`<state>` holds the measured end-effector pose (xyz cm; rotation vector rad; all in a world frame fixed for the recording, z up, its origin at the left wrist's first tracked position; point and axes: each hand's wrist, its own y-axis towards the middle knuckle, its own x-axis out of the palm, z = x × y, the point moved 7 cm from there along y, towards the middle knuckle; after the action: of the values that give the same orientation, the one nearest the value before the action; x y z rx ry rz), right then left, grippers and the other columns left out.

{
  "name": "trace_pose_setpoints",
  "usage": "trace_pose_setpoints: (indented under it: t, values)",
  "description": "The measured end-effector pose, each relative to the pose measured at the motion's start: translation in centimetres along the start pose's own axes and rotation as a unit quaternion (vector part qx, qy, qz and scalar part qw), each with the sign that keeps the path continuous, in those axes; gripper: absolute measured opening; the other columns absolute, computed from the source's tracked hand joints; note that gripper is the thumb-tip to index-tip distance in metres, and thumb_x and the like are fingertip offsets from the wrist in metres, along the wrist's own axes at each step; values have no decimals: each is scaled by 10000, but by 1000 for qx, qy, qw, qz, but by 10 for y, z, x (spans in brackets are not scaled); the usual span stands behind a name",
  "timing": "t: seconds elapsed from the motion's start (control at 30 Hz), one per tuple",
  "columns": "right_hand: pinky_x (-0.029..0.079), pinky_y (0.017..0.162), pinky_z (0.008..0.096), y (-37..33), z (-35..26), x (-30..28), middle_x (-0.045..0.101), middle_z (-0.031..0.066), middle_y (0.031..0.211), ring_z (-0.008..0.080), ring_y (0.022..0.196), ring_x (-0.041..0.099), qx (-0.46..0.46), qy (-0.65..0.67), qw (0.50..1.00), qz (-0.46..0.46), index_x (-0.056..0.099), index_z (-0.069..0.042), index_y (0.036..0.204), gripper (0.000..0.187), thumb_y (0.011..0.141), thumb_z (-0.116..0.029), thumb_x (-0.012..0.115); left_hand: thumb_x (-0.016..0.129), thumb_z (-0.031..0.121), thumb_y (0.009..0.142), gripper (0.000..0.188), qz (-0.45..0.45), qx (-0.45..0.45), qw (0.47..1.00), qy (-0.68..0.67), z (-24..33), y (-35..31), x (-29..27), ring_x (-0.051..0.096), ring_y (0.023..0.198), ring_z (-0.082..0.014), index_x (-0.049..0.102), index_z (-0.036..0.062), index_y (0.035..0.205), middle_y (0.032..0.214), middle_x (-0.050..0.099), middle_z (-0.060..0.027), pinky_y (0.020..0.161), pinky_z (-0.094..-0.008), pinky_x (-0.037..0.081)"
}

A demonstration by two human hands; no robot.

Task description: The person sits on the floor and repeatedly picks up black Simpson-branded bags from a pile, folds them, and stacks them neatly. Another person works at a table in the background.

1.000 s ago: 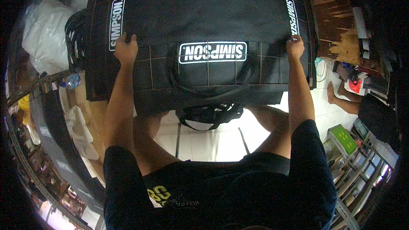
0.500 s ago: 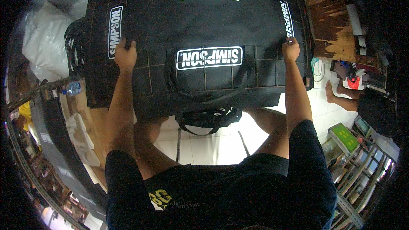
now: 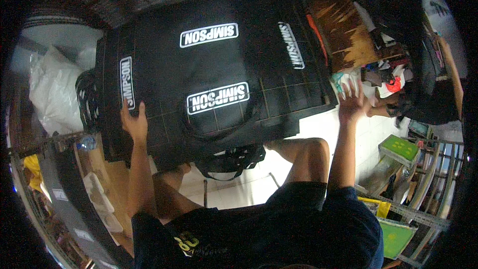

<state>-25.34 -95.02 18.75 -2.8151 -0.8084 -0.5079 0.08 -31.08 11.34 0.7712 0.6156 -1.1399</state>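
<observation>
A large black fabric panel [image 3: 214,69] with white-bordered printed patches and a pale grid of lines spreads before me, sloping down to the right. It seems to lie on other black pieces, and a black strap loop [image 3: 219,134] curves over its near part. My left hand [image 3: 134,122] rests on the panel near the left patch, fingers stretched and thumb apart. Beyond the panel's right edge, my right hand [image 3: 354,103] is raised with fingers spread, holding nothing. Between my knees hangs a bundle of black straps [image 3: 231,162].
A translucent plastic bag [image 3: 52,92] bulges at the left above a bottle [image 3: 87,143]. Worn wooden board [image 3: 343,15] stands at the far right. Another person's arm [image 3: 450,69] shows at the right edge. Green-topped trays [image 3: 399,150] sit by a metal rack [image 3: 433,179].
My right hand has let go of the panel's right side and moved right and nearer, its fingers now spread. In the view, the panel has turned and sits lower. My left hand's fingers have straightened.
</observation>
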Motion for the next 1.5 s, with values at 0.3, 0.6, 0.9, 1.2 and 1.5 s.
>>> trace_pose_setpoints:
  t: [0.3, 0.6, 0.9, 1.2, 1.5]
  values:
    - [212, 1047, 568, 5, -155, 1, 227, 156, 1411, 337, 1282, 263, 7, 288, 957, -26, 258, -50, 1344, 1041, 619, -698, 630, 695, 133, 772, 481, -142, -30, 960, -238, 56, -117, -33, 562, 946, -203, 522, -11, 1197, 1032, 609, -122, 855, -311, 436]
    - [407, 944, 497, 62, -202, 24, 534, 171, 1181, 336, 1069, 520, 14, 269, 963, 24, 488, 16, 1145, 332, 833, -79, 552, 677, 136, 794, 364, -282, -69, 882, -371, 146, -276, -37, 594, 790, -151, 570, 32, 1126, 838, 649, -61, 762, -291, 466]
    - [445, 795, 337, -159, -332, -119, 609, 97, 990, 221, 909, 580, -57, -104, 990, 79, 571, 0, 1106, 459, 816, -354, 613, 368, 741, 786, 867, -689, -200, 482, -503, 348, -369, 2, 447, 1147, -309, 370, 82, 1349, 1285, 420, -157, 995, -477, 330]
    - [446, 911, 316, -327, -421, -126, 485, 196, 1237, 241, 1038, 543, -415, -352, 820, 176, 498, -22, 1258, 418, 845, -85, 520, 226, 945, 532, 1248, -551, -246, 73, -794, 437, -389, -116, 270, 1313, -362, 78, 108, 1445, 1465, 205, -154, 1074, -508, 215]
    - [515, 763, 368, -276, -381, -58, 575, 141, 1019, 231, 871, 588, -369, -3, 920, 133, 488, 12, 1052, 313, 800, -59, 659, 412, 640, 845, 693, -683, -15, 370, -629, 519, -443, -195, 519, 1048, -201, 451, 79, 1250, 1209, 520, -91, 901, -411, 393]
